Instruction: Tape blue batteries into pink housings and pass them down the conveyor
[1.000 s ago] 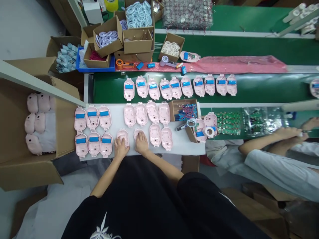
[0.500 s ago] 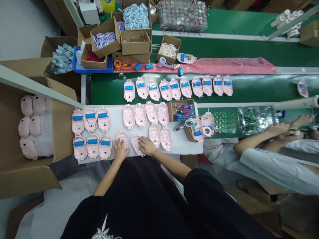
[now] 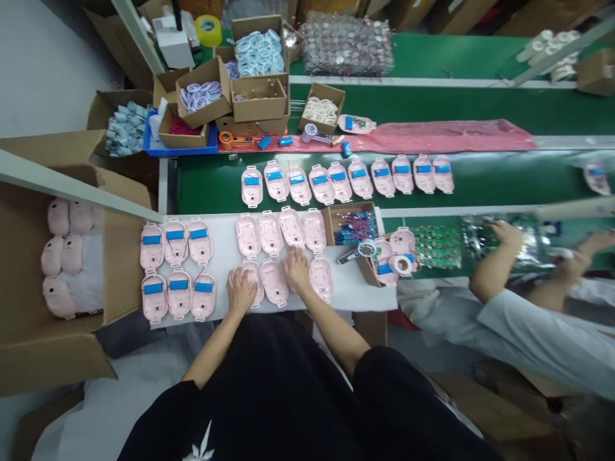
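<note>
My left hand (image 3: 241, 291) rests at the left edge of a pink plastic shell (image 3: 254, 282) in the front row, its fingers spread and touching it. Beside that shell lies another tilted pink shell (image 3: 274, 283). Above the shells just right of it is my right hand (image 3: 296, 270), fingers apart and slightly blurred, with a shell partly hidden beneath. One more front-row shell (image 3: 321, 280) shows to the right of my forearm. Behind these stands a row of several shells without batteries (image 3: 270, 234). Neither hand lifts anything.
Shells with blue batteries (image 3: 179, 296) lie at left and in a back row (image 3: 361, 179). A carton of wired batteries (image 3: 355, 224), tape rolls (image 3: 402, 264) and green circuit boards (image 3: 437, 247) are to the right. A large carton of shells (image 3: 120, 256) stands left. A co-worker's hand (image 3: 507, 235) is far right.
The front shells under my hands now sit closer to the back row and to the right. My right hand has moved up and right off the tilted shell. The co-worker's arm has moved over the bags.
</note>
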The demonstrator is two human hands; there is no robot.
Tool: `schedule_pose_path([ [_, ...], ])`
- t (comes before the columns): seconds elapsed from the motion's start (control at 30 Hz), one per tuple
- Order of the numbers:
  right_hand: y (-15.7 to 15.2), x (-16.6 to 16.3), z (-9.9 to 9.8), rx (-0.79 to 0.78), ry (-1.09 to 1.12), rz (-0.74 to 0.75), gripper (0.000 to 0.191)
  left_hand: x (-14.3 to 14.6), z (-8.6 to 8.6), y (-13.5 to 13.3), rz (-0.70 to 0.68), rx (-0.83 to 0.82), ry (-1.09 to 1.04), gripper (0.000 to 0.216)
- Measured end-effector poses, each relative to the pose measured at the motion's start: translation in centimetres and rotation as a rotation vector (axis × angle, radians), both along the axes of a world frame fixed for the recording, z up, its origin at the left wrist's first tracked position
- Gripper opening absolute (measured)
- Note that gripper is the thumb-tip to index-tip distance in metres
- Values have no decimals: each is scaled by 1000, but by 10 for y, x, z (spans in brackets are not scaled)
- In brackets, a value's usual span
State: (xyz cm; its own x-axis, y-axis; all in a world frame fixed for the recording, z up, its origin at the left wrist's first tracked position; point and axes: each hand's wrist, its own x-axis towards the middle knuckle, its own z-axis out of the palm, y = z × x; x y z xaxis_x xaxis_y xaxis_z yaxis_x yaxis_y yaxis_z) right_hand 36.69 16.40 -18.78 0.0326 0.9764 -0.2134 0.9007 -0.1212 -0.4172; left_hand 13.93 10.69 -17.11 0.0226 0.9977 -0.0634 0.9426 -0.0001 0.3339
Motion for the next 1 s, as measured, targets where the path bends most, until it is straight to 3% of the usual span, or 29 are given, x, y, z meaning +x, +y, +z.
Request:
schedule_pose_path([
  [0.13,56,14,3,-83,4,-119,67,-44,23,54,203,70,63,56],
  [0.23,61,-10,14,-54,39,-188,68,-109,44,88,402,69,153,59],
  [0.33,57,-71,35,-79,223,-85,61,-180,61,109,529,40,201,58],
  [0.43,71,-157,51,-318,418,144,59,-236,65,123,563,-11,222,63],
  [0.53,94,-231,52,-464,392,118,60,-263,61,133,570,-157,243,74],
  [0.6,105,-258,49,-483,382,86,51,-270,58,137,548,-229,231,81],
  [0.7,107,-264,45,-456,431,70,37,-274,52,138,513,-187,203,80],
  [0.87,115,-230,53,-375,431,-9,37,-286,38,140,516,-87,142,76],
  [1.0,174,-195,58,-243,337,-91,38,-290,29,145,563,-99,105,93],
])
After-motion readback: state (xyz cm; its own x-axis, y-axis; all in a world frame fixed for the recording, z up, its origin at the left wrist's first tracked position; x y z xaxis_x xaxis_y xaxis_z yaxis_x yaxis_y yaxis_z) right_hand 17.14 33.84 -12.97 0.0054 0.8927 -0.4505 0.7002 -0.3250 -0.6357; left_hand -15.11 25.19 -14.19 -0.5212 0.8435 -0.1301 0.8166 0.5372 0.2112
